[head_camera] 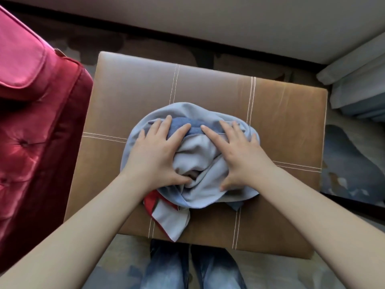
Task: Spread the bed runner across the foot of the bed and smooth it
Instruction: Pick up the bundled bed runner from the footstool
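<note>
The bed runner [200, 151] lies bunched in a heap in the middle of the brown bench [281, 122]. The left hand [156, 155] and right hand [244, 157] both press down on it, fingers [178, 133] spread across the folds.

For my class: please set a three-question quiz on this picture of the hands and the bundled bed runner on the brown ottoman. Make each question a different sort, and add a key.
1. True or false: the bed runner lies spread out flat.
2. How many hands press on it? A) none B) one C) both
3. Fill in: the bed runner rests on a brown ____.

Key: 1 false, it is bunched up. 2 C, the left hand and right hand both press on it. 3 ottoman.
</note>
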`<state>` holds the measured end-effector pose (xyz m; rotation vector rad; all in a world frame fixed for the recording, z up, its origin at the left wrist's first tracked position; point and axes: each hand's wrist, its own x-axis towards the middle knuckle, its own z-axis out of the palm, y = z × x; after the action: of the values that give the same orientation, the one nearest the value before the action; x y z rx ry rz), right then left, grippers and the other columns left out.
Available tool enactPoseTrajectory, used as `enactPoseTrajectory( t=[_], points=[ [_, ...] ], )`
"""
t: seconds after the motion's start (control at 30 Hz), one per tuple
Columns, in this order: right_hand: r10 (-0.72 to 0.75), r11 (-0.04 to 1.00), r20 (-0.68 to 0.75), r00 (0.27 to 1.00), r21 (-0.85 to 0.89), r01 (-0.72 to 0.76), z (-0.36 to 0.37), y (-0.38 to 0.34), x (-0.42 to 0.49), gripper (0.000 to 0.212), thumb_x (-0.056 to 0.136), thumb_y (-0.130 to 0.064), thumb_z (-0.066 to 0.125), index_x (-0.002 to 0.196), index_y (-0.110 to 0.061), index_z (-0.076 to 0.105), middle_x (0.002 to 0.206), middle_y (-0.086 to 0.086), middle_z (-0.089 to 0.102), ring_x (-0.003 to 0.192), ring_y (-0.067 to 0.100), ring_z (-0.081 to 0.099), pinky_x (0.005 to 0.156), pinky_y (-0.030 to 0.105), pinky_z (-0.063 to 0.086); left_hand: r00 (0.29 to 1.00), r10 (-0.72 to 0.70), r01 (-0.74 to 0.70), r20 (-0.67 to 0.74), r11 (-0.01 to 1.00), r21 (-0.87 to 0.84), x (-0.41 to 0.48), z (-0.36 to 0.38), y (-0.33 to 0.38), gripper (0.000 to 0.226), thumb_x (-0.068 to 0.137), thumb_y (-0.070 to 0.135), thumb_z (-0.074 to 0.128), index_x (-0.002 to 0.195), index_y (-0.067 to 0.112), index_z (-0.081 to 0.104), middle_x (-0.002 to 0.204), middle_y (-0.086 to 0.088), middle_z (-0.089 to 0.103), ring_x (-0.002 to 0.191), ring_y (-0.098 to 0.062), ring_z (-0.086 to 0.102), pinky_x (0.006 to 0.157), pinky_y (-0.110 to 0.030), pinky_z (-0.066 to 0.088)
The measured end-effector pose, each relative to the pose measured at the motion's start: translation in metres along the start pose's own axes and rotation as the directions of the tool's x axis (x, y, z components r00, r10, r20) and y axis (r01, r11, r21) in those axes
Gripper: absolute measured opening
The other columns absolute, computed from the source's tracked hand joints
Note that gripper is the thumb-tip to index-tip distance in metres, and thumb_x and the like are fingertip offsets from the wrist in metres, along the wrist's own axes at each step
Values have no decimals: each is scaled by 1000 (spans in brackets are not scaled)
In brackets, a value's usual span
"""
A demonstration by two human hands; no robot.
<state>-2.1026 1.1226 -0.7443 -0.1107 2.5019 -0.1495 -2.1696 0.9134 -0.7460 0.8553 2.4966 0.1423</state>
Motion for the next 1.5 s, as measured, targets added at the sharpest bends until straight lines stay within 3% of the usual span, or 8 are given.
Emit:
enactPoseTrajectory(
  t=[0.17,0.33,0.53,0.67,0.77,0.87,1.1,1.5],
  points=[
    [58,994,27,998,-95,-56,13,-1,28,152,45,-54,88,135,-46,-35,156,8,-19,143,40,-8,101,66,28,997,-60,63,39,996,-71,16,22,-9,125,47,64,77,148,39,8,157,-13,-3,143,-33,2,106,-60,28],
    [97,992,109,989,-91,-87,18,-1,57,153,45,-50,89,136,-46,-33,156,11,-19,143,41,1,99,63,31,994,-107,107,24,994,13,37,40,-11,104,62,56,71,146,38,14,157,-14,1,142,-36,12,103,-50,36],
    [61,995,61,996,-88,-56,21,4,61,141,43,-48,88,142,-47,-13,141,7,21,124,30,33,90,49,38,993,-100,99,-60,995,-24,44,44,-14,84,59,43,69,136,33,37,123,-7,46,105,-30,48,77,-42,49],
    [55,998,65,996,-26,-53,17,2,64,123,49,-38,87,141,-41,6,121,2,41,113,25,46,83,45,40,986,-109,96,-123,990,-104,44,42,-17,68,62,43,66,126,31,48,96,0,53,91,-26,55,64,-38,50],
    [45,997,35,998,53,-47,14,-1,60,91,66,-25,75,137,-38,19,107,1,52,106,29,55,80,43,41,987,-112,95,-119,985,-141,43,36,-16,57,66,41,62,121,34,50,92,2,56,89,-25,57,62,-38,51],
    [29,993,-22,999,112,-27,8,-4,49,71,73,-19,63,133,-36,29,103,1,56,104,30,57,79,42,41,989,-99,84,-111,987,-135,37,25,-15,48,69,39,61,116,35,52,93,3,58,89,-26,60,63,-38,51],
    [-14,990,-96,995,138,27,-31,-3,22,69,74,-19,62,132,-37,32,110,1,55,108,29,54,75,40,36,985,-91,79,-146,993,-87,19,-20,-3,42,70,34,63,111,30,57,94,1,62,91,-26,61,67,-40,50],
    [-63,997,-337,939,30,77,-167,-7,-37,59,71,-27,64,121,-39,35,105,0,57,106,28,55,72,37,31,880,-56,46,-471,998,-34,-22,-161,30,38,71,37,65,109,29,61,96,0,65,88,-30,63,62,-38,51]
  ],
)
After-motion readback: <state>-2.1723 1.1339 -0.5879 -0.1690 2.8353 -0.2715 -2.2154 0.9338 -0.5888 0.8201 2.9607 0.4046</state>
